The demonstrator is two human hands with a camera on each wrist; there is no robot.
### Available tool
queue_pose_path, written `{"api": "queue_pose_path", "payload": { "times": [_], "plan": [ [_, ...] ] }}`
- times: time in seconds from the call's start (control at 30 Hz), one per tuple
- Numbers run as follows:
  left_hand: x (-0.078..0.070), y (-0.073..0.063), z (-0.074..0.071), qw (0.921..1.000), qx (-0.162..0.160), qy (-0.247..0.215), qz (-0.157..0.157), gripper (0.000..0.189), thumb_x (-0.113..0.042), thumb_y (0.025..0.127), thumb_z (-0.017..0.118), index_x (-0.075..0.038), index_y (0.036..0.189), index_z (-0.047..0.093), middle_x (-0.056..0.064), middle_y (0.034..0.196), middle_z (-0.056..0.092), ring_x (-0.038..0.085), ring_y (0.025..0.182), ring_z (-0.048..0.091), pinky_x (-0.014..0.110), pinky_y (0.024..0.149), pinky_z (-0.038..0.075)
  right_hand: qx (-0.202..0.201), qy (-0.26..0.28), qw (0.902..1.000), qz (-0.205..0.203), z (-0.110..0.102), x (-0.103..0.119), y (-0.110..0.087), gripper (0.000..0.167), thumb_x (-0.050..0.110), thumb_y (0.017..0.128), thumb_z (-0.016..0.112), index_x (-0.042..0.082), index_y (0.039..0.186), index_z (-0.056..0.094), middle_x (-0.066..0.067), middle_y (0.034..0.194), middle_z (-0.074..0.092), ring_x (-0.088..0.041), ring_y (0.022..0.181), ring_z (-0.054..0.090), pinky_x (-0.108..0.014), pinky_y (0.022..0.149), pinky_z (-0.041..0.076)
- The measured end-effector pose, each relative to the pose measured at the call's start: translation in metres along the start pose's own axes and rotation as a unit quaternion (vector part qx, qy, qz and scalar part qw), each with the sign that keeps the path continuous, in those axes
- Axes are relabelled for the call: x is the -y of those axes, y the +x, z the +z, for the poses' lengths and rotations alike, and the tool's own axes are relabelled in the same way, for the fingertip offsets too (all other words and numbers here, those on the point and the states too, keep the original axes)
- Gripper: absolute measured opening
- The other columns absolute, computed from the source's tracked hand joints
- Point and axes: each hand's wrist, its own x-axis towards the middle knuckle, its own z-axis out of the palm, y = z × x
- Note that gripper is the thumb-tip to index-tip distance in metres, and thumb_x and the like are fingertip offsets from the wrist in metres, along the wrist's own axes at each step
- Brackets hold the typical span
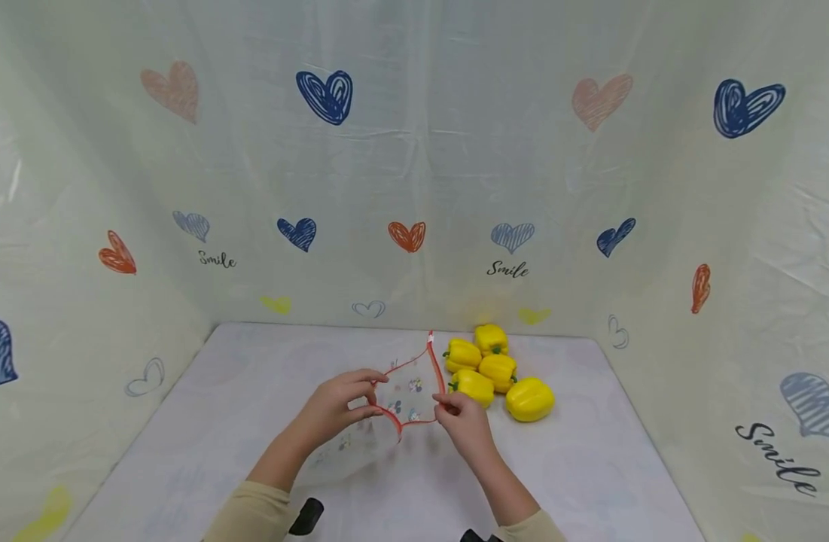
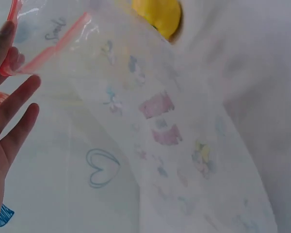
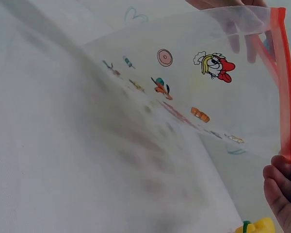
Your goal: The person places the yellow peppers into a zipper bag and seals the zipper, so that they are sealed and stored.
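Holding a clear printed zip bag (image 1: 409,391) over the bench (image 1: 251,399), spread between both hands. Pinching the left side of the red rim (image 1: 438,369) with the left hand (image 1: 339,405) — with trailing fingers loose and apart. Gripping the opposite side near a corner with curled fingers of the right hand (image 1: 467,427). Open at the mouth (splayed to a rough diamond). Running lengthwise from the mouth back toward the body and leftward — can't really tell if touching the bench at the blurry lower end. Key relation: yellow peppers (image 1: 498,373), five, just right of the mouth, nearer to the right hand.
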Motion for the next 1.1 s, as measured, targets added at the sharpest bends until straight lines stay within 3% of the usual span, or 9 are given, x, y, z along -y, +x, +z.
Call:
{"api": "queue_pose_path", "payload": {
  "times": [0.13, 0.33, 0.6, 0.73, 0.9, 1.1],
  "plan": [
    [-0.003, 0.000, 0.003, 0.9983, 0.046, -0.023, -0.028, 0.023, -0.022, 0.079, 0.081, -0.020, 0.081, 0.058, -0.003, 0.109, 0.067, 0.015, 0.103, 0.062, 0.034, 0.084, 0.053, -0.007, -0.006, 1.0000, 0.000, 0.000, 0.000, 0.001, 0.024, 0.012, 0.091, 0.065, 0.004, 0.113, 0.072, -0.003, 0.090, 0.062, -0.021, 0.083, 0.053, -0.025, 0.067, 0.050],
    [-0.004, -0.001, 0.006, 0.9993, 0.015, -0.025, -0.024, 0.028, -0.020, 0.074, 0.084, -0.018, 0.084, 0.058, -0.011, 0.086, 0.055, 0.010, 0.081, 0.055, 0.025, 0.071, 0.051, -0.010, 0.001, 0.9998, -0.018, 0.000, -0.002, -0.001, 0.024, 0.009, 0.090, 0.066, 0.000, 0.112, 0.071, -0.003, 0.088, 0.062, -0.021, 0.081, 0.054, -0.022, 0.065, 0.050],
    [-0.005, 0.001, 0.009, 0.9999, -0.007, -0.015, 0.002, 0.030, -0.020, 0.070, 0.087, -0.015, 0.080, 0.059, -0.010, 0.081, 0.055, 0.012, 0.073, 0.056, 0.020, 0.066, 0.049, 0.020, -0.006, 0.9986, -0.049, 0.002, -0.002, -0.002, 0.025, 0.009, 0.089, 0.069, 0.003, 0.113, 0.070, -0.003, 0.088, 0.059, -0.020, 0.081, 0.054, -0.021, 0.066, 0.050],
    [-0.006, 0.000, 0.010, 0.9997, -0.006, -0.023, -0.002, 0.030, -0.020, 0.069, 0.088, -0.015, 0.079, 0.061, -0.011, 0.081, 0.055, 0.011, 0.073, 0.056, 0.020, 0.065, 0.050, 0.028, -0.009, 0.9980, -0.056, -0.002, -0.001, 0.000, 0.032, 0.016, 0.091, 0.070, 0.006, 0.121, 0.067, -0.002, 0.092, 0.060, -0.019, 0.085, 0.055, -0.022, 0.070, 0.050],
    [-0.006, -0.003, 0.011, 0.9993, -0.001, -0.033, -0.018, 0.029, -0.023, 0.068, 0.089, -0.017, 0.078, 0.062, -0.012, 0.081, 0.056, 0.014, 0.073, 0.057, 0.021, 0.066, 0.051, -0.020, -0.004, 0.9974, -0.069, -0.018, -0.004, 0.006, 0.036, 0.017, 0.092, 0.069, 0.009, 0.126, 0.062, -0.002, 0.098, 0.062, -0.018, 0.091, 0.057, -0.024, 0.078, 0.050],
    [-0.007, -0.006, 0.012, 0.9994, -0.012, -0.028, -0.017, 0.029, -0.025, 0.067, 0.090, -0.017, 0.077, 0.063, -0.014, 0.079, 0.055, 0.008, 0.074, 0.053, 0.021, 0.066, 0.051, -0.061, -0.050, 0.9932, -0.086, -0.041, -0.015, 0.015, 0.038, 0.012, 0.088, 0.073, 0.006, 0.124, 0.063, -0.006, 0.107, 0.063, -0.023, 0.098, 0.056, -0.039, 0.088, 0.048]
  ]
}}
